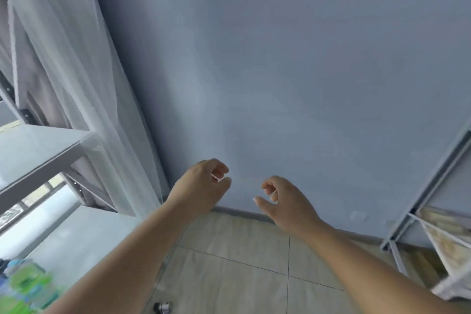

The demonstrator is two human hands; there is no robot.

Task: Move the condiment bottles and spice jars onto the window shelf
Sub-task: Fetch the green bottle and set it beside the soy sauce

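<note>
Your left hand (201, 186) and your right hand (285, 201) are both raised in front of the blue-grey wall (280, 58), near each other but not touching. The fingers of each hand are loosely curled, and neither hand holds anything. The condiment bottles (23, 285) are in the lower left corner. They are blurred and show green colours, and they are well apart from both hands, beside your left forearm. One small jar (163, 307) is on the tiled floor (229, 262) at the bottom edge, also well apart from your hands. The window shelf (38, 150) is at the left, higher than the bottles and beside the sheer curtain (76, 58). A metal rack (420, 211) stands at the right.
</note>
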